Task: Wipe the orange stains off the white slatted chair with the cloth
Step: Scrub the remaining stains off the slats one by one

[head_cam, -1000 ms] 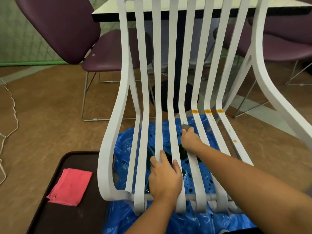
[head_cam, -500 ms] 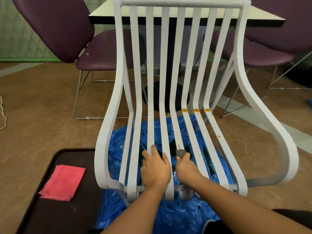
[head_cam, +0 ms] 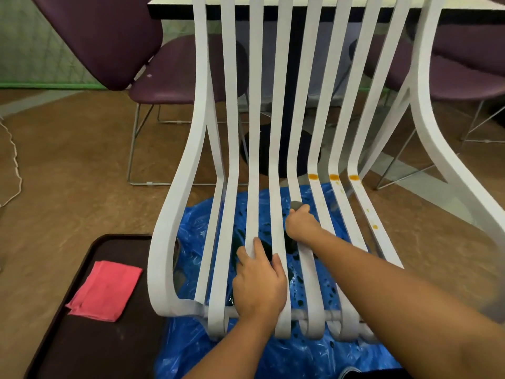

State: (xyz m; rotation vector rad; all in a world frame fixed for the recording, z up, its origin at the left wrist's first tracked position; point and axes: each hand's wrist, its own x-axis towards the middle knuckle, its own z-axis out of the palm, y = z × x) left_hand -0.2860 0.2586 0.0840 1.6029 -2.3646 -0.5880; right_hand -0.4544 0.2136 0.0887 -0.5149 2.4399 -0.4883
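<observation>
Holding the seat: my left hand (head_cam: 258, 283) lies on the white slatted chair (head_cam: 175, 242) near its front edge, fingers hooked into the gaps around one slat.
Tray on my left: the pink cloth (head_cam: 105, 291) lies folded on the dark tray (head_cam: 82, 351), toward its far edge, well apart from both hands.
Under the seat: a blue plastic sheet (head_cam: 273, 356), splotched dark.
Right hand (head_cam: 302, 224): clenched on a middle slat, farther up the seat, around a small grey wad (head_cam: 296, 205); I cannot tell what it is.
Stains: three orange stains (head_cam: 334, 177) in a row at the bend where seat meets back, on the three right-hand slats; small orange specks (head_cam: 375, 227) run down the outermost one.
Progress: I judge the blots unwiped.
Risk: pressing hard at the bend could tip or slide the chair on the slick plastic if my left grip loosens; a wipe dragged along a slat could smear orange down clean white.
Beyond: purple chairs (head_cam: 109, 36) and a table (head_cam: 175, 6).
</observation>
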